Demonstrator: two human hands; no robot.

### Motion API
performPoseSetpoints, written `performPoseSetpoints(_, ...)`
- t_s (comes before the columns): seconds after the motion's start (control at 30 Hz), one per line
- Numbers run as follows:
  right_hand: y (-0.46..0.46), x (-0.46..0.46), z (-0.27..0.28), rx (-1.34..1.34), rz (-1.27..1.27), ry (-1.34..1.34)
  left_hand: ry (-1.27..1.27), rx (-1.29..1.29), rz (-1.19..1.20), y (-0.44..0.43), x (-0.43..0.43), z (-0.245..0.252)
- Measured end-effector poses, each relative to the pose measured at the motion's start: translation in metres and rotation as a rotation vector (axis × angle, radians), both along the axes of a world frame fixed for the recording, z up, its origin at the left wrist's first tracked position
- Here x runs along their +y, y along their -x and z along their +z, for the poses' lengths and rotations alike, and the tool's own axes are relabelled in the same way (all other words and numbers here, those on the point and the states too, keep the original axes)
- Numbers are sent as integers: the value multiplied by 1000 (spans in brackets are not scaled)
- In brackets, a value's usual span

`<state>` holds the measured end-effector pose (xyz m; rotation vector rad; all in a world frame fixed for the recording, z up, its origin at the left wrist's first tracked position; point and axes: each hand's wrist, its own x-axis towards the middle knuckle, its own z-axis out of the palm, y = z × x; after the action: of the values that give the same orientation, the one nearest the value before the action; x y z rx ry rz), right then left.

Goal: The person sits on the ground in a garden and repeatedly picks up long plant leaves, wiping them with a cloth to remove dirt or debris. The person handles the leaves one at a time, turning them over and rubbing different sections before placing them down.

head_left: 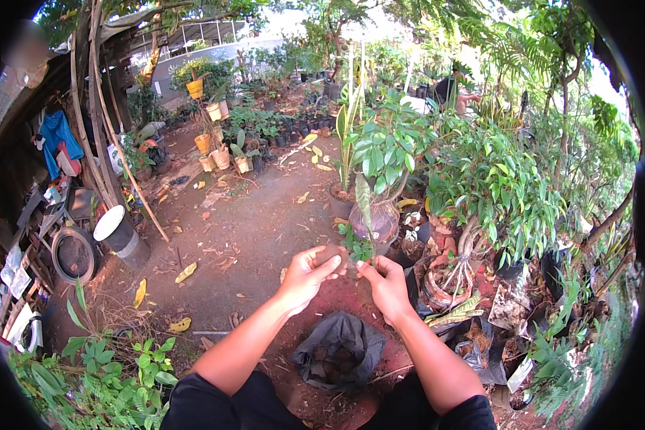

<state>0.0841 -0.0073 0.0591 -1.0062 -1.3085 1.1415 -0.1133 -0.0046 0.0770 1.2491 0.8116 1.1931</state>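
Note:
In my left hand (pixel 309 274) is a brown clump (pixel 327 255), perhaps soil or coconut husk, held between thumb and fingers. My right hand (pixel 386 285) pinches the lower end of a long green mottled leaf (pixel 363 201), which looks like a snake plant cutting and points upward. The two hands are close together but apart. Below them, between my legs, a black plastic grow bag (pixel 306 349) stands on the ground with its mouth open. Several dark brown lumps (pixel 330 365) lie inside it.
Right of my hands are a braided-trunk potted tree (pixel 467 242), more black grow bags (pixel 475 344) and a tall snake plant (pixel 345 145). A black bucket (pixel 131 250) and a tire (pixel 75 255) stand left. Leafy plants (pixel 145 365) grow lower left. Another person (pixel 448 88) is at the back right.

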Motion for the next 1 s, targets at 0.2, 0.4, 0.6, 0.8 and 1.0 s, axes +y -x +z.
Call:
performPoseSetpoints(0.2,4,-2,0,-65,-5,-70,-14,11,17,-3,-1,-1)
performPoseSetpoints(0.4,1,-8,6,-147,-5,-75,-42,180,127,-7,-4,4)
performPoseSetpoints(0.6,3,-9,6,-66,62,-63,-48,216,175,-6,-3,8)
performPoseSetpoints(0.8,2,-3,2,331,258,81,12,112,145,-10,-5,1)
performPoseSetpoints(1.0,3,-4,5,715,352,181,-683,529,397,-17,-3,0)
